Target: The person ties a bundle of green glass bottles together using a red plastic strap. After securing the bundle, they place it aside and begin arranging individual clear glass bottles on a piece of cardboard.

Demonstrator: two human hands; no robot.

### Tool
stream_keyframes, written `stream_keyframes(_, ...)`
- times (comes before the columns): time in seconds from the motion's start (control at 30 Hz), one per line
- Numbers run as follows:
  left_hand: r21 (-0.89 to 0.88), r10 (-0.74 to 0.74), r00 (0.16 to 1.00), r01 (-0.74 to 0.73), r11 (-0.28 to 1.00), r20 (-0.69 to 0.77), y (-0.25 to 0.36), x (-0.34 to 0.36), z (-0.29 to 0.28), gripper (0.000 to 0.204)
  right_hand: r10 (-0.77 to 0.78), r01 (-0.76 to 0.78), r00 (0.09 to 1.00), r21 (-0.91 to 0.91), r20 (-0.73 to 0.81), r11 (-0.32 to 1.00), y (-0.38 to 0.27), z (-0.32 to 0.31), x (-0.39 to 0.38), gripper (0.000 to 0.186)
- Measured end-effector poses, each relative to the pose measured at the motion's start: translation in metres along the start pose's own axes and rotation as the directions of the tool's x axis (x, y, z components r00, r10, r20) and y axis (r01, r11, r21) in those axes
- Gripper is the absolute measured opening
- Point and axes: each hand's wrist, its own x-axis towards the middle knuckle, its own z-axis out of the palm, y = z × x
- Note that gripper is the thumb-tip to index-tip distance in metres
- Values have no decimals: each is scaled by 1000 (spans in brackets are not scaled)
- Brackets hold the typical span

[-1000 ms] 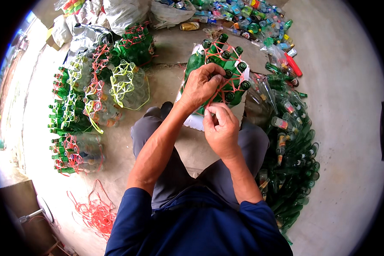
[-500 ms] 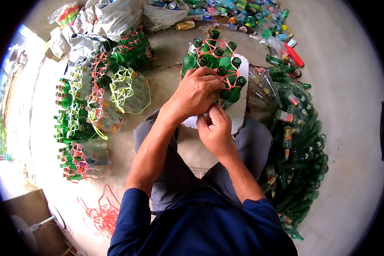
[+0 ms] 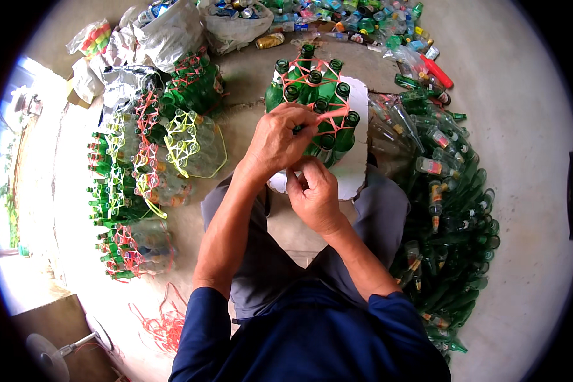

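In front of me a bundle of upright green glass bottles (image 3: pixel 307 95) stands on a white board (image 3: pixel 358 159). Red plastic strap (image 3: pixel 334 114) is laced around and between the bottle necks. At the near left side of the bundle my left hand (image 3: pixel 281 135) is closed on the strap, and a band of it stretches tight from the fingers to the rightmost neck. Just below, close to the left fingers, my right hand (image 3: pixel 317 194) is closed with thumb and forefinger together. Whatever those right fingertips pinch is hidden. Some near necks are covered by my left hand.
Strapped bottle bundles (image 3: pixel 130 172) stand to the left, with loose red strap (image 3: pixel 162 325) on the floor nearer me. Loose green bottles (image 3: pixel 452 254) are heaped at right. Farther off lie plastic bottles and cans (image 3: pixel 363 22), beside white bags (image 3: pixel 172 35). A fan (image 3: pixel 51 353) stands lower left.
A band of strap now runs taut between my left hand and the rightmost neck. Both hands have shifted slightly left, and the whole view has moved a little.
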Motion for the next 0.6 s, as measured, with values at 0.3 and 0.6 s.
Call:
stream_keyframes(0.3, 102, -99, 969, 124, 987, -228, -9, 6, 16, 11, 193, -189, 981, 166, -13, 968, 0, -7, 6, 12)
stream_keyframes(0.6, 231, 23, 991, 9, 973, -136, -5, 25, 23, 12, 241, -247, 969, 296, 57, 923, 2, -20, 7, 8)
